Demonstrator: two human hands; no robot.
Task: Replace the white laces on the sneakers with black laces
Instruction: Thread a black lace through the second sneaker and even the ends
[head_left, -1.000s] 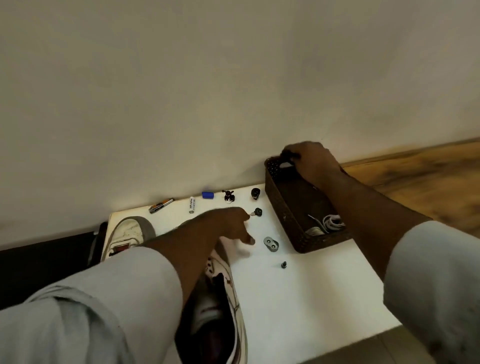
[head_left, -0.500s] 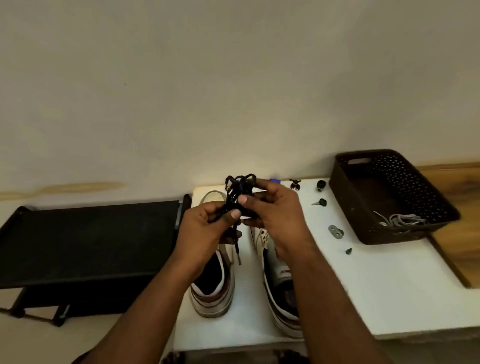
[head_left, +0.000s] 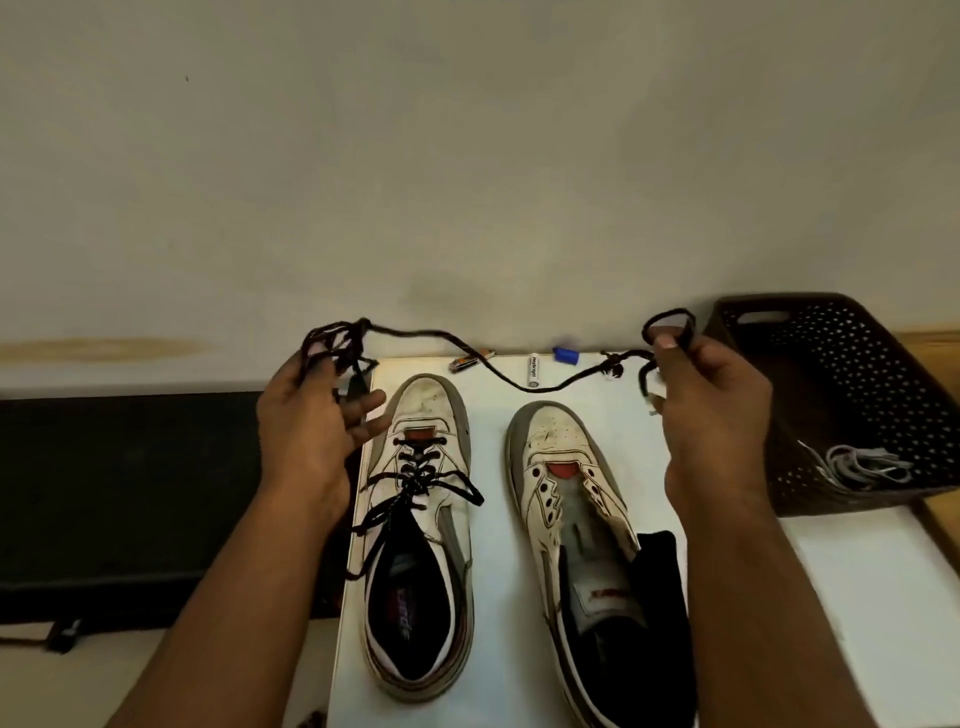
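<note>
A: Currently the left hand (head_left: 306, 415) is gripping a tangle of the black lace (head_left: 498, 376) up by its thumb, lower fingers spread loose.
B: And the right hand (head_left: 711, 395)?
A: It is pinching the lace's other end, looped above the thumb. The lace is sagging between both hands above the table (head_left: 857, 582).
B: Shoes?
A: The left shoe (head_left: 421, 535) is sitting laced in black; the right shoe (head_left: 576, 493) is lying unlaced beside it. White laces (head_left: 857, 465) are lying in the basket (head_left: 831, 364).
</note>
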